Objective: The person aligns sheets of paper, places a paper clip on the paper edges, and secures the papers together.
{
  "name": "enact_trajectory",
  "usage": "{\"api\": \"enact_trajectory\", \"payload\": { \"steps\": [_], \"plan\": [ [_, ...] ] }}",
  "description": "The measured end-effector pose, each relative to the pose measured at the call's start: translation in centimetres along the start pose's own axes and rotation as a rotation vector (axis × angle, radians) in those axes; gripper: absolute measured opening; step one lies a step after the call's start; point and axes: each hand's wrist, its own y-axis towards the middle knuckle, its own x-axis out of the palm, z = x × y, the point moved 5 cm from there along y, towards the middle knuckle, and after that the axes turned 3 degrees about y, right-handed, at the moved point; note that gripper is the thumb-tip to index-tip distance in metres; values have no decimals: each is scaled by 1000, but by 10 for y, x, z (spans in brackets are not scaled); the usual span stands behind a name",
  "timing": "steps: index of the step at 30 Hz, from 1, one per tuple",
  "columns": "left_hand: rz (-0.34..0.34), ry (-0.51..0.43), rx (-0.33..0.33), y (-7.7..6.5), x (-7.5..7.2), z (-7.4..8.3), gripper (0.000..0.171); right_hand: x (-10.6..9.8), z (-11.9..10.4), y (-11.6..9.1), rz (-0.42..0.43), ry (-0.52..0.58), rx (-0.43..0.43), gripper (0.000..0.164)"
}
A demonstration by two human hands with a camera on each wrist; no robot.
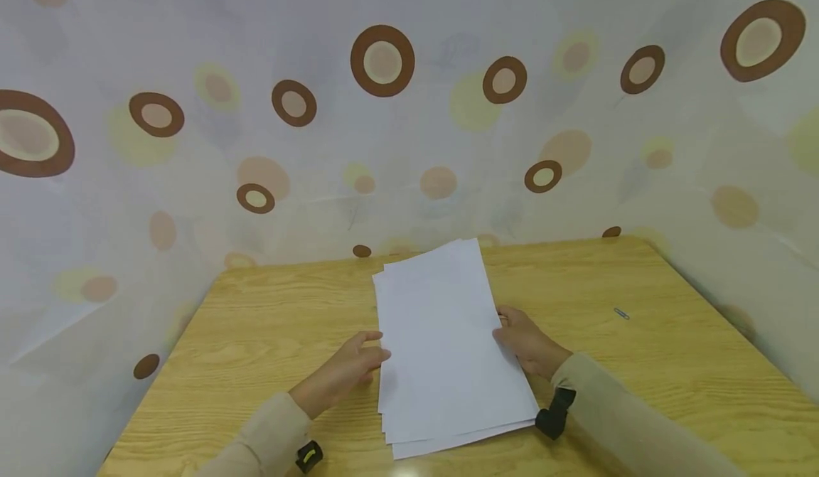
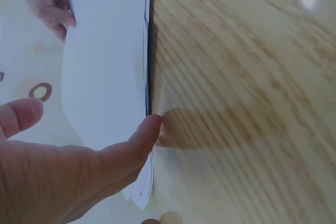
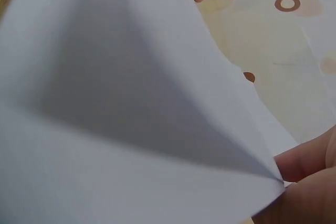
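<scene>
item 1: paper stack point(image 1: 441, 363), white, several sheets. location: middle of the tabletop point(image 1: 275, 328), between the two hands, long sides running away from the person. edges uneven, the sheets stepped along the left side and at the near end; in the left wrist view they fan apart at one end. top face plain. whether the whole underside rests on the wood cannot be told.

item 2: right hand point(image 1: 530, 342), pinching the right edge of the paper stack, thumb on the upper face, fingers behind. in the right wrist view the sheet bows away from the pinch, with a broad shadow across it.

item 3: left hand point(image 1: 345, 370), fingers extended and parted, fingertips at the left edge of the paper stack, uncurled.

item 4: paper clip point(image 1: 621, 313), small, blue, lying on the tabletop to the right, well apart from the right hand.

item 5: tabletop, pale wood grain.

item 6: sleeves point(image 1: 630, 416), beige, one per arm, with a black strap point(image 1: 555, 413) at the right wrist.

item 7: backdrop point(image 1: 409, 136), pale sheeting with brown rings and peach and yellow spots, behind and beside the tabletop.
</scene>
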Motion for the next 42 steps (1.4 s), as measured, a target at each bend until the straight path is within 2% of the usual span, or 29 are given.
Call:
{"api": "enact_trajectory", "payload": {
  "steps": [7,11,17,21,24,28,31,42],
  "plan": [
    [48,10,-6,6,-4,1,67,-4,-4,-3,7,26,-1,58],
    [85,-9,4,13,-9,0,70,-8,-9,-6,-1,28,-49,57],
    [172,-123,102,24,-19,7,51,-9,-17,-11,-28,56,-90,56],
    [242,-174,129,27,-24,11,45,-10,-20,-14,-24,69,-102,53],
    [304,-142,131,29,-23,12,44,-10,-22,-15,-24,73,-106,52],
    [354,-68,168,28,-19,15,40,-8,-24,-16,-53,87,-123,51],
    [367,-44,197,25,-18,17,37,-7,-26,-17,-78,86,-148,51],
    [403,-28,243,19,-19,28,35,-13,-33,-18,-83,101,-182,54]
  ]
}}
